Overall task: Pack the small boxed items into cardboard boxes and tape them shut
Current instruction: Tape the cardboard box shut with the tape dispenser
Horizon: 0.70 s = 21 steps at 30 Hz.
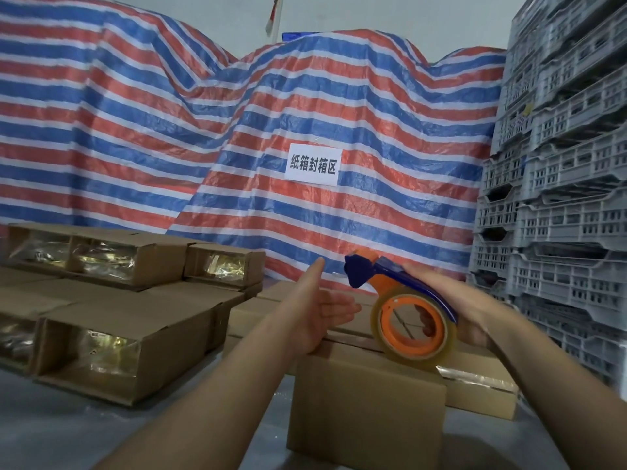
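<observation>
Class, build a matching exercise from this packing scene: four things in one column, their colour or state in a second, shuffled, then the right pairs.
Things:
1. tape dispenser
2. left hand
3. crates
4. sign

Colour or state:
A. grey, stacked at the right
B. white, on the striped tarp
C. open, fingers straight
D. blue and orange, held by the right hand

Pairs: 1-D, 2-C, 3-A, 4-B

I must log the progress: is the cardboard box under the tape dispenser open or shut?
Shut. The cardboard box has its top flaps folded flat, and the tape dispenser rests on them.
</observation>
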Tool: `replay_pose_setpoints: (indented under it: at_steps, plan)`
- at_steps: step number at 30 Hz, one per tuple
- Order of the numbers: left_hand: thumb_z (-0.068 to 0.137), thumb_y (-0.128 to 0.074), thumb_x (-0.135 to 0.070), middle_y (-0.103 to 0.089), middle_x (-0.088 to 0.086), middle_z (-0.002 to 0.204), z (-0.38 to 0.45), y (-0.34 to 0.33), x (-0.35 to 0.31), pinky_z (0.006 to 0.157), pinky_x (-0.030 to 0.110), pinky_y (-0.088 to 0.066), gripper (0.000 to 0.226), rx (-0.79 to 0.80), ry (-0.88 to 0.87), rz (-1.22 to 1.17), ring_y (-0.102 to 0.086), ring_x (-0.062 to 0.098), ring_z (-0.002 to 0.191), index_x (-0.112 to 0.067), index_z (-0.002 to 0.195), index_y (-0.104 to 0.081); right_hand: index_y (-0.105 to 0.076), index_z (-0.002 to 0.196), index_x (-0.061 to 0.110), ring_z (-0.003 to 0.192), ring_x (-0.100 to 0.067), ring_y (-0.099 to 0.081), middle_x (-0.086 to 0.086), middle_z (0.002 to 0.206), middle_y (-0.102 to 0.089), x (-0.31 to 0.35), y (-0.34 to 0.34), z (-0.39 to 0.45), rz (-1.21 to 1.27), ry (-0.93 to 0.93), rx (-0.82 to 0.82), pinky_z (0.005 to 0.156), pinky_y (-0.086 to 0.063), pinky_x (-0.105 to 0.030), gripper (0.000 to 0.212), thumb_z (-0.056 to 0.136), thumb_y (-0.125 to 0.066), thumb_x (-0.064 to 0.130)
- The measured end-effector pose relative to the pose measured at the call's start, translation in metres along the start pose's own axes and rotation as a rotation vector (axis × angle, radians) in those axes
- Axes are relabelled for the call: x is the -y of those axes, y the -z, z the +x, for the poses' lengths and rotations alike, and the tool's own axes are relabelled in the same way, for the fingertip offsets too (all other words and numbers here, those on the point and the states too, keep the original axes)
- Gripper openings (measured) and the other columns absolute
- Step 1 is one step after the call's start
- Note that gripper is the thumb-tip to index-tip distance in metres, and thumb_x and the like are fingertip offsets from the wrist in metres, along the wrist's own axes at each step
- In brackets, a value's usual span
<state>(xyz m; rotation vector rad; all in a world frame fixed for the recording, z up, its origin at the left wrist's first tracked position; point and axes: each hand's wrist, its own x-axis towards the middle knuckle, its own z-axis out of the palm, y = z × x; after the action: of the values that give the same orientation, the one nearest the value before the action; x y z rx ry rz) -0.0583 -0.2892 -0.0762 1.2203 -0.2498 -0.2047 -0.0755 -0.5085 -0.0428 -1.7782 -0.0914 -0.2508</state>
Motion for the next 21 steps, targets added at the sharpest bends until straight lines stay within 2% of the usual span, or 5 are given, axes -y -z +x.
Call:
replay_pose_setpoints:
  at_steps: [3, 8, 13, 17, 21]
  plan:
    - [0.095, -0.044, -0.061, -0.072, 0.019, 0.107, 0.000, -0.004, -0.001, 0.036, 0.017, -0.047, 0.069, -0.009, 0.007, -0.016, -0.072, 0.028, 0.090, 0.000, 0.122, -0.061, -0.066, 0.114, 0.009, 0.065, -0.020, -0.074, -0.012, 0.089, -0.078, 0.003, -0.002, 0.002, -0.035, 0.002, 0.013, 0.052, -0.056, -0.026, 0.076, 0.056, -0.080, 0.057]
    - [0.095, -0.060, -0.028, -0.070, 0.016, 0.099, 0.004, -0.001, 0.002, 0.066, 0.029, -0.057, 0.034, -0.019, -0.054, -0.096, -0.072, 0.030, 0.094, -0.006, 0.120, -0.058, -0.070, 0.105, 0.007, 0.054, -0.015, -0.070, -0.009, 0.075, -0.076, 0.009, -0.007, 0.004, -0.094, -0.012, 0.054, 0.045, -0.052, -0.022, 0.067, 0.061, -0.075, 0.058]
    - [0.096, -0.051, -0.008, -0.071, 0.021, 0.109, 0.001, 0.000, 0.003, 0.039, 0.016, -0.048, 0.028, -0.044, -0.030, -0.138, -0.070, 0.027, 0.094, 0.005, 0.120, -0.059, -0.069, 0.104, 0.009, 0.053, -0.014, -0.069, -0.008, 0.074, -0.076, 0.008, -0.005, 0.009, -0.095, -0.010, 0.071, 0.045, -0.051, -0.022, 0.063, 0.063, -0.076, 0.057]
    - [0.094, -0.050, -0.003, -0.072, 0.019, 0.106, 0.001, -0.001, 0.002, 0.040, 0.015, -0.048, 0.025, -0.079, -0.026, -0.154, -0.071, 0.024, 0.090, 0.004, 0.116, -0.061, -0.069, 0.101, 0.011, 0.053, -0.014, -0.069, -0.008, 0.074, -0.075, 0.008, -0.005, 0.011, -0.110, 0.006, 0.108, 0.045, -0.051, -0.022, 0.063, 0.059, -0.077, 0.058]
    - [0.094, -0.050, -0.007, -0.073, 0.008, 0.083, 0.005, 0.000, 0.006, 0.088, 0.028, -0.046, 0.017, -0.122, -0.007, -0.035, -0.070, 0.017, 0.088, -0.003, 0.095, -0.066, -0.067, 0.104, 0.012, 0.054, -0.014, -0.069, -0.007, 0.075, -0.076, 0.013, -0.005, 0.012, -0.128, 0.005, 0.143, 0.046, -0.051, -0.023, 0.068, 0.054, -0.079, 0.056]
